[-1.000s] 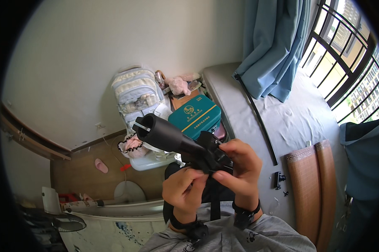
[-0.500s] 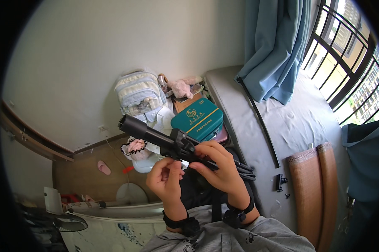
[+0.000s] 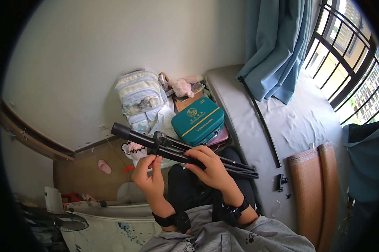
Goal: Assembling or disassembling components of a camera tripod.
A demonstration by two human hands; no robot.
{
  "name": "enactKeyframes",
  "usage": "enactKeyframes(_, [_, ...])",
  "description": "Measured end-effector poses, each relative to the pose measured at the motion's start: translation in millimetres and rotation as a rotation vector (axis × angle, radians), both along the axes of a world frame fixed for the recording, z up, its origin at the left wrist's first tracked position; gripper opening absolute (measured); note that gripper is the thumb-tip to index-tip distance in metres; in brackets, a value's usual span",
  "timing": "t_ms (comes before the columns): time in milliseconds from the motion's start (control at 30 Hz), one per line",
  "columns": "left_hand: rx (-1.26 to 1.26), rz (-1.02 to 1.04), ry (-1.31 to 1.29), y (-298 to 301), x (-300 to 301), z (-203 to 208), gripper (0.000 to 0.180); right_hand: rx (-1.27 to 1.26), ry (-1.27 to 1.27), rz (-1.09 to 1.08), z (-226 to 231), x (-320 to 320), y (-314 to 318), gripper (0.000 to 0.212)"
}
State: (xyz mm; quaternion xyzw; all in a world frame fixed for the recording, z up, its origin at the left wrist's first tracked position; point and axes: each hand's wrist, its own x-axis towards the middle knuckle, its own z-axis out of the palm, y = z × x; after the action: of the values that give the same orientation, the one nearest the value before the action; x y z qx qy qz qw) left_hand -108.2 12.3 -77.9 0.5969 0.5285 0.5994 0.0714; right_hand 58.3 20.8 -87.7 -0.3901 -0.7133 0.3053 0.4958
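A black folded tripod lies slantwise across my lap, its thick tube end to the upper left and its thin legs to the lower right. At the collar near its middle, my left hand is closed in a pinch on the underside. My right hand is wrapped over the legs, thumb below and fingers on top. Whatever small part lies between my left fingertips is hidden. On the grey bed to the right lie a small black clamp-like mount and a tiny dark piece.
The grey mattress carries a long black rod and a rolled brown mat. Ahead are a green case, a pale backpack and a pink plush toy. A fan stands lower left; a pink slipper is on the floor.
The tripod has shifted left and slightly downward and lies flatter, with its legs showing more. Both hands moved left with it, keeping their hold.
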Motion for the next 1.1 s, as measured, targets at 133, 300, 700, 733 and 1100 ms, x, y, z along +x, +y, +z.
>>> enactKeyframes(133, [0.099, 0.075, 0.223, 0.4, 0.3, 12.2, 0.011, 0.012, -0.014, -0.001, -2.6, -3.1, 1.3, 0.028])
enactKeyframes(300, [0.084, 0.103, 0.211, -2.6, 3.3, 16.3, 0.009, 0.018, -0.010, -0.007, -3.2, -4.1, 2.2, 0.028])
enactKeyframes(700, [0.076, 0.061, -0.078, 1.0, 16.0, 16.4, 0.010, 0.018, 0.013, -0.043, -2.8, -4.5, 2.3, 0.026])
enactKeyframes(733, [0.077, 0.062, -0.079, 1.5, 15.8, 16.3, 0.010, 0.020, 0.025, -0.042, -3.8, -4.8, 2.6, 0.026])
enactKeyframes(1100, [0.311, 0.106, 0.309, 4.4, 8.3, 14.5, 0.017, 0.037, 0.021, -0.038, -4.3, -4.5, 1.9, 0.027])
